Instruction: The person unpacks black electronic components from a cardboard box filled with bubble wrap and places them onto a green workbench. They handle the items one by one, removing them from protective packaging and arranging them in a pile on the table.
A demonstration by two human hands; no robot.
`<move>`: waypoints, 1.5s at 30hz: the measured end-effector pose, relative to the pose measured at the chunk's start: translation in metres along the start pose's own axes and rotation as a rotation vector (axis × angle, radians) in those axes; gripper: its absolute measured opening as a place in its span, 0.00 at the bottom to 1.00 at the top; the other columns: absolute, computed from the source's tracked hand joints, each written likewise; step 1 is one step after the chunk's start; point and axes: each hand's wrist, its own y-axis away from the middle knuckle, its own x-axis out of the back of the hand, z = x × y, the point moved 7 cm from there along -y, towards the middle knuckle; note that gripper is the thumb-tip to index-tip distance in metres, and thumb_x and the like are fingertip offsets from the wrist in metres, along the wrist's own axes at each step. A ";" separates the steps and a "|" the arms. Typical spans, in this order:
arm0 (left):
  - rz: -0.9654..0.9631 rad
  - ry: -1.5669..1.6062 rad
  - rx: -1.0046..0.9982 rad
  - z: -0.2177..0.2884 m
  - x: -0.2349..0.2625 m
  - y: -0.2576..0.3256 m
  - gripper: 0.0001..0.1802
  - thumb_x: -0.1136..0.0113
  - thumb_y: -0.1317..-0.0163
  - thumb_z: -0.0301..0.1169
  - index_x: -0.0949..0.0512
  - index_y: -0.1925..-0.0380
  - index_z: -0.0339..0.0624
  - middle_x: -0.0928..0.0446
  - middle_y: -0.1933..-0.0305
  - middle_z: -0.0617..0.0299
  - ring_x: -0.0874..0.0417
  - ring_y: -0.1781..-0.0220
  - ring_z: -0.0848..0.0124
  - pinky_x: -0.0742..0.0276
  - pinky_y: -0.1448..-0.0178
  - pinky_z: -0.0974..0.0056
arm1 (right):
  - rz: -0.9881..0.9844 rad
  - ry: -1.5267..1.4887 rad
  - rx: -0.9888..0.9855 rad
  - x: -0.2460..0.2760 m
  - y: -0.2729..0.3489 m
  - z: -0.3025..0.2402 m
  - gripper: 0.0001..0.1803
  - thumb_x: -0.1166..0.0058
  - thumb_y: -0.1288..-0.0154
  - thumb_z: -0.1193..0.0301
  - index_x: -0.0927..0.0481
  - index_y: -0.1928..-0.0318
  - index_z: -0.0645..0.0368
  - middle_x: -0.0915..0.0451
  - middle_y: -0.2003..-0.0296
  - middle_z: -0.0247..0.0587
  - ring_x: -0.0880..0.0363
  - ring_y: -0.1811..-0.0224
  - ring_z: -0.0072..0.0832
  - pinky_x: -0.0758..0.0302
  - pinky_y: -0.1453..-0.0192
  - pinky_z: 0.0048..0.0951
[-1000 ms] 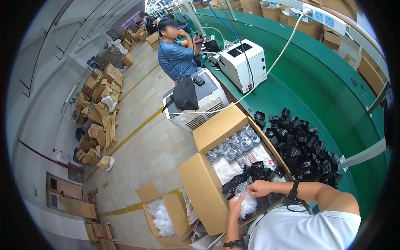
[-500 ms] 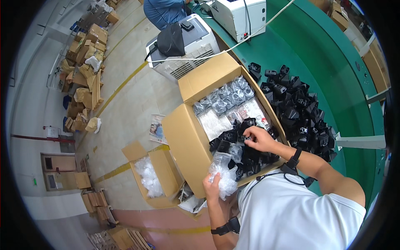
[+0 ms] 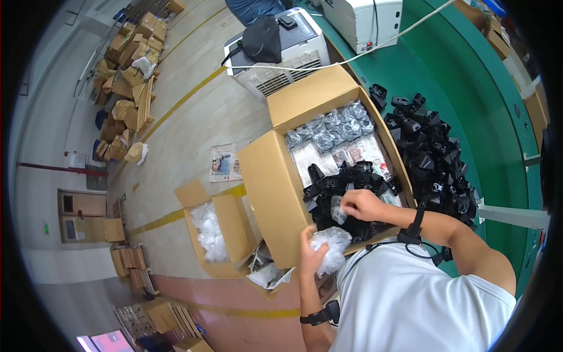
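My left hand [image 3: 311, 253] grips a bunch of clear plastic bags [image 3: 333, 246] at the near left corner of a large open cardboard box [image 3: 267, 188]. Just to the right, my right hand [image 3: 362, 205] has its fingers pinched on a small clear plastic bag [image 3: 338, 211]; whether a part sits inside it cannot be made out. Loose black plastic parts [image 3: 331, 186] fill the near portion of the box, below and around both hands. Toward its far end lie bagged parts [image 3: 334, 126] in rows, beside newspaper sheets [image 3: 375, 155].
On the green bench [image 3: 404, 70] at right is a heap of black parts [image 3: 434, 155]. A smaller carton [image 3: 233, 226] of plastic bags stands on the floor at left. Beyond the box are a grey-white cooler [image 3: 278, 76] and a white machine [image 3: 369, 26]. A cable crosses above.
My right hand has moved down and nearer my left hand, now pinching a small bag. The bunch of bags in my left hand has shifted right. The whole view has turned slightly.
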 end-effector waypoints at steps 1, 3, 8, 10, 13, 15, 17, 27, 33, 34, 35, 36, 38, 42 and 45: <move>-0.056 0.050 0.010 0.010 -0.015 -0.002 0.25 0.39 0.47 0.22 0.29 0.47 0.36 0.23 0.53 0.59 0.23 0.60 0.75 0.26 0.58 0.68 | -0.037 -0.164 -0.180 0.003 -0.002 0.002 0.07 0.39 0.44 0.70 0.20 0.68 0.60 0.20 0.75 0.40 0.18 0.73 0.34 0.22 0.66 0.35; -0.085 0.002 -0.077 0.033 -0.040 -0.009 0.24 0.38 0.47 0.24 0.30 0.47 0.37 0.23 0.52 0.59 0.23 0.59 0.74 0.26 0.58 0.67 | -0.071 -0.282 -0.265 0.002 -0.001 -0.007 0.07 0.40 0.42 0.70 0.20 0.68 0.62 0.19 0.77 0.42 0.18 0.76 0.32 0.22 0.68 0.31; -0.133 -0.240 0.105 -0.029 -0.039 -0.025 0.15 0.37 0.42 0.30 0.23 0.55 0.36 0.20 0.59 0.62 0.21 0.61 0.73 0.25 0.55 0.66 | -0.375 -0.519 -0.346 -0.003 -0.013 -0.019 0.11 0.39 0.41 0.66 0.17 0.68 0.63 0.17 0.76 0.44 0.18 0.75 0.25 0.23 0.67 0.28; -0.088 0.114 0.227 -0.027 -0.027 -0.016 0.10 0.39 0.40 0.31 0.21 0.61 0.38 0.20 0.64 0.64 0.21 0.63 0.73 0.25 0.56 0.67 | -0.240 -0.508 -0.354 0.006 -0.036 0.021 0.12 0.39 0.41 0.64 0.17 0.67 0.63 0.17 0.74 0.44 0.18 0.73 0.24 0.23 0.65 0.29; -0.173 0.395 0.410 -0.034 -0.017 0.004 0.10 0.40 0.39 0.30 0.21 0.59 0.39 0.20 0.64 0.65 0.21 0.63 0.75 0.26 0.57 0.69 | -0.008 0.138 -0.237 0.031 -0.088 0.086 0.11 0.40 0.44 0.67 0.20 0.62 0.57 0.17 0.66 0.43 0.17 0.62 0.41 0.21 0.59 0.39; -0.196 0.480 0.464 -0.038 -0.019 0.015 0.11 0.40 0.39 0.30 0.22 0.58 0.38 0.21 0.63 0.65 0.21 0.63 0.76 0.26 0.57 0.70 | 0.061 0.480 -0.082 0.029 -0.117 0.091 0.15 0.38 0.47 0.67 0.23 0.58 0.54 0.24 0.59 0.45 0.20 0.57 0.44 0.21 0.57 0.40; -0.232 0.441 0.492 -0.032 -0.031 0.026 0.12 0.40 0.38 0.31 0.22 0.57 0.38 0.21 0.62 0.65 0.21 0.62 0.76 0.26 0.56 0.70 | 0.012 0.708 -0.062 0.012 -0.137 0.105 0.16 0.37 0.48 0.66 0.24 0.59 0.54 0.25 0.58 0.44 0.21 0.57 0.43 0.20 0.58 0.39; -0.085 0.450 0.483 -0.043 -0.018 0.039 0.15 0.38 0.38 0.32 0.23 0.53 0.37 0.21 0.61 0.63 0.21 0.60 0.76 0.26 0.52 0.70 | -0.109 0.358 -0.199 -0.007 -0.147 0.144 0.08 0.41 0.48 0.71 0.24 0.67 0.58 0.19 0.75 0.44 0.17 0.71 0.35 0.22 0.67 0.35; 0.096 -0.541 -0.460 0.054 -0.022 -0.023 0.10 0.38 0.46 0.29 0.25 0.69 0.32 0.30 0.36 0.50 0.17 0.53 0.55 0.24 0.49 0.63 | -0.213 -0.803 -0.550 0.011 -0.084 0.071 0.09 0.37 0.44 0.76 0.26 0.68 0.60 0.23 0.78 0.32 0.22 0.75 0.20 0.25 0.72 0.22; 0.155 -0.773 -0.547 0.083 -0.028 -0.025 0.10 0.38 0.48 0.29 0.26 0.74 0.32 0.35 0.31 0.50 0.17 0.53 0.53 0.23 0.50 0.61 | -0.202 -0.796 -0.520 0.009 -0.072 0.063 0.09 0.38 0.44 0.76 0.27 0.68 0.60 0.23 0.78 0.32 0.22 0.76 0.20 0.25 0.72 0.22; 0.113 -0.756 -0.483 0.092 -0.034 -0.030 0.10 0.38 0.50 0.28 0.28 0.77 0.33 0.36 0.30 0.51 0.17 0.53 0.53 0.22 0.54 0.61 | -0.173 -0.768 -0.504 0.009 -0.060 0.057 0.08 0.39 0.44 0.77 0.27 0.68 0.61 0.22 0.79 0.33 0.22 0.76 0.20 0.25 0.72 0.22; 0.073 -0.746 -0.422 0.098 -0.038 -0.035 0.11 0.38 0.52 0.28 0.30 0.80 0.34 0.37 0.29 0.51 0.17 0.53 0.53 0.21 0.57 0.60 | -0.141 -0.745 -0.482 0.009 -0.051 0.047 0.07 0.40 0.44 0.78 0.27 0.68 0.61 0.22 0.79 0.34 0.21 0.77 0.20 0.24 0.72 0.22; -0.018 -0.769 -0.504 0.103 -0.053 -0.041 0.10 0.38 0.52 0.28 0.29 0.78 0.34 0.36 0.29 0.55 0.16 0.54 0.58 0.20 0.60 0.59 | -0.141 -0.813 -0.583 -0.002 -0.033 0.036 0.07 0.42 0.43 0.80 0.28 0.67 0.61 0.21 0.75 0.34 0.20 0.76 0.21 0.23 0.69 0.21; -0.065 -0.681 -0.602 0.089 -0.077 -0.048 0.09 0.37 0.53 0.25 0.27 0.76 0.34 0.27 0.38 0.54 0.16 0.54 0.57 0.20 0.57 0.59 | -0.042 -1.147 -0.753 -0.015 -0.014 0.035 0.06 0.42 0.43 0.77 0.27 0.66 0.58 0.22 0.75 0.33 0.24 0.78 0.18 0.30 0.74 0.18; 0.071 -0.569 -0.623 0.086 -0.069 -0.047 0.08 0.36 0.53 0.24 0.26 0.75 0.33 0.21 0.51 0.50 0.17 0.58 0.54 0.21 0.57 0.58 | -0.091 -1.224 -0.795 -0.025 0.000 0.033 0.06 0.42 0.42 0.74 0.26 0.65 0.56 0.23 0.74 0.31 0.27 0.76 0.17 0.33 0.74 0.17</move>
